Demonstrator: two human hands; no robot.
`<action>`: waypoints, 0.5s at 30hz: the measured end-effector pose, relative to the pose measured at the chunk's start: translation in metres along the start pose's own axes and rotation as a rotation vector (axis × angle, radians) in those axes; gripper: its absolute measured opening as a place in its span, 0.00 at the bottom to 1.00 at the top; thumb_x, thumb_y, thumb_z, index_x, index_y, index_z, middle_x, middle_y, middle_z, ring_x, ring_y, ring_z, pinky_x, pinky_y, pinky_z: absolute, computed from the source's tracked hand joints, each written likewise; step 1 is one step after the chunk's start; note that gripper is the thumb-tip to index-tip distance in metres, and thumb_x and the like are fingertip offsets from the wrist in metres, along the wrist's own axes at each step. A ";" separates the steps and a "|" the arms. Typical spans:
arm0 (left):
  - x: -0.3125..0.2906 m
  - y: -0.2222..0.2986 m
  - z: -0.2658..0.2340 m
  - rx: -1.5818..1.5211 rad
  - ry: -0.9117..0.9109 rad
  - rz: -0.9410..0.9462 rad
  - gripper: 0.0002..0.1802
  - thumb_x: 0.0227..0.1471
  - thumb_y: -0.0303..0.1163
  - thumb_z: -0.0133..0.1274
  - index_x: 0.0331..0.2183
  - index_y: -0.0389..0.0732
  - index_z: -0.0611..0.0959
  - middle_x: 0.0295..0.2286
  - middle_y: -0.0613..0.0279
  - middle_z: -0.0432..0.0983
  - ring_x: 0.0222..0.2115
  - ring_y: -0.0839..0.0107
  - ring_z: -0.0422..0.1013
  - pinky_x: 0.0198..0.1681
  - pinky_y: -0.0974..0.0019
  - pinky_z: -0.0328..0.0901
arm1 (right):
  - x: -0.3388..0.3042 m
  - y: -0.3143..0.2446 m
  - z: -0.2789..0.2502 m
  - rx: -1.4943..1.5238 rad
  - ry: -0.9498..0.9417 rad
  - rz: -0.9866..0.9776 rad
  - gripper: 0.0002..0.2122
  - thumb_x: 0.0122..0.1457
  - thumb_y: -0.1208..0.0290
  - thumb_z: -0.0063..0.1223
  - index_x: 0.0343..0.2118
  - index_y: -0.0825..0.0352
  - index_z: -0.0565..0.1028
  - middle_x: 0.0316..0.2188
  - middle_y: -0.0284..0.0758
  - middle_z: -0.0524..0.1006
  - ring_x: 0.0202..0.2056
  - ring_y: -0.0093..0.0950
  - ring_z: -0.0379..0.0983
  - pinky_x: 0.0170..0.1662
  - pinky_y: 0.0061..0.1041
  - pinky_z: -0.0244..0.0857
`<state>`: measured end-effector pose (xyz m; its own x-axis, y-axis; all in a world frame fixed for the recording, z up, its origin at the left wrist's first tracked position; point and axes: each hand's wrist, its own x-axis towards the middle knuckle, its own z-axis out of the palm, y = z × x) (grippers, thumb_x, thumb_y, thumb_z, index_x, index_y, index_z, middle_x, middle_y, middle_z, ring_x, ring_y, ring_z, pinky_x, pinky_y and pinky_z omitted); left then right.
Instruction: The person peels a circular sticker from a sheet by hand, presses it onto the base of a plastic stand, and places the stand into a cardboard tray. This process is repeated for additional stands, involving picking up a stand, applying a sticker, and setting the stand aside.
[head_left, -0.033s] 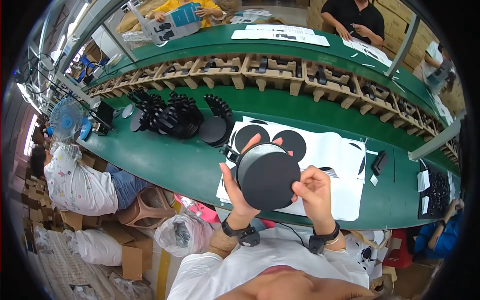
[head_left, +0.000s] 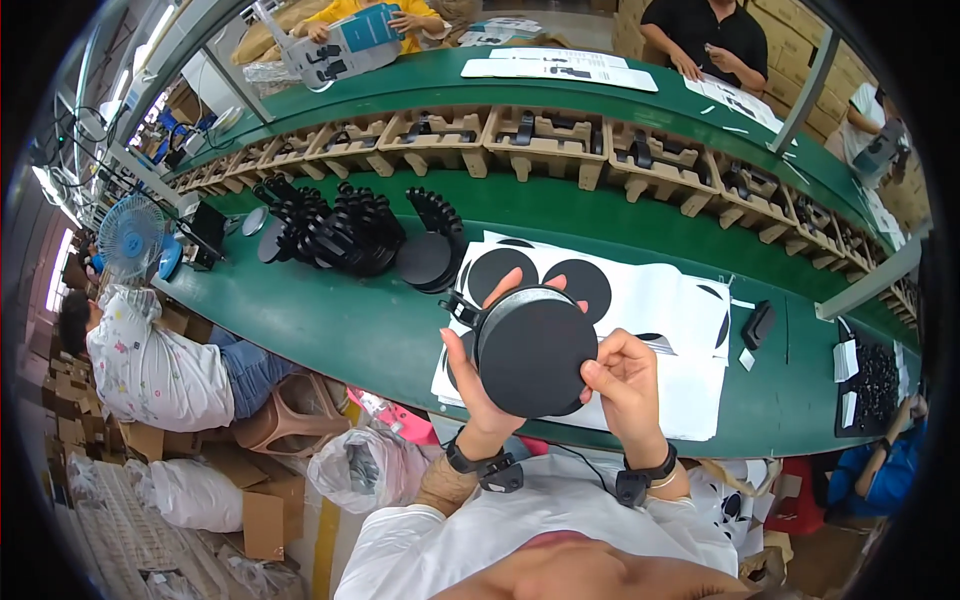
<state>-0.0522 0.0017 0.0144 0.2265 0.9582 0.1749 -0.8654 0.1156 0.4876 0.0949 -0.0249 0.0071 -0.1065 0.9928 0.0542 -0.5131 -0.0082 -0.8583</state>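
My left hand [head_left: 480, 398] is wrapped round a round base [head_left: 492, 312] from below and behind, its fingertips showing past the far edge. A short black bracket [head_left: 460, 308] sticks out from the base's left side. Between thumb and fingers, my right hand [head_left: 630, 388] pinches the right edge of a thin black disc [head_left: 538, 352]. The disc lies over most of the base's face, leaving a pale grey crescent at the upper left. Under my hands are white sheets [head_left: 665, 290] bearing black discs [head_left: 582, 288].
Several black round-based parts [head_left: 365, 235] crowd the green table [head_left: 330, 325] at the left, near a blue fan [head_left: 130, 235]. Moulded trays [head_left: 545, 150] line the far shelf. A small black object [head_left: 758, 325] and a dark tray [head_left: 872, 385] are at right. Co-workers sit around.
The black disc has shifted slightly left and up over the base, so less of the grey face shows. My right hand has moved slightly left with it.
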 end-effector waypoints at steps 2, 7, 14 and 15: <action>-0.001 -0.004 0.002 0.059 -0.014 0.060 0.47 0.52 0.71 0.22 0.59 0.45 0.56 0.55 0.42 0.59 0.52 0.41 0.62 0.54 0.45 0.58 | -0.001 0.005 0.002 0.021 0.011 -0.006 0.05 0.55 0.80 0.55 0.26 0.68 0.69 0.22 0.33 0.75 0.20 0.18 0.70 0.24 0.15 0.65; -0.003 -0.003 -0.005 0.259 -0.026 0.102 0.48 0.51 0.72 0.19 0.59 0.44 0.56 0.54 0.41 0.59 0.51 0.42 0.63 0.54 0.45 0.58 | 0.000 0.012 0.002 0.091 0.024 -0.037 0.06 0.56 0.78 0.54 0.27 0.67 0.68 0.21 0.34 0.75 0.19 0.18 0.70 0.24 0.16 0.66; -0.004 -0.006 0.000 0.218 -0.003 0.113 0.49 0.50 0.73 0.20 0.58 0.44 0.57 0.54 0.41 0.59 0.51 0.42 0.63 0.54 0.45 0.59 | -0.001 0.010 0.003 0.047 0.024 -0.055 0.06 0.56 0.79 0.53 0.26 0.67 0.67 0.21 0.35 0.75 0.19 0.19 0.71 0.24 0.16 0.67; -0.004 -0.006 0.000 0.215 -0.004 0.115 0.49 0.50 0.73 0.20 0.58 0.43 0.57 0.54 0.40 0.59 0.50 0.42 0.63 0.53 0.45 0.59 | -0.001 0.011 0.002 0.031 0.023 -0.067 0.06 0.56 0.79 0.53 0.26 0.68 0.67 0.21 0.35 0.75 0.19 0.19 0.71 0.24 0.16 0.67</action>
<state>-0.0480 -0.0027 0.0108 0.1345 0.9606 0.2432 -0.7708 -0.0528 0.6349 0.0877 -0.0259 -0.0009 -0.0515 0.9938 0.0986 -0.5449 0.0547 -0.8367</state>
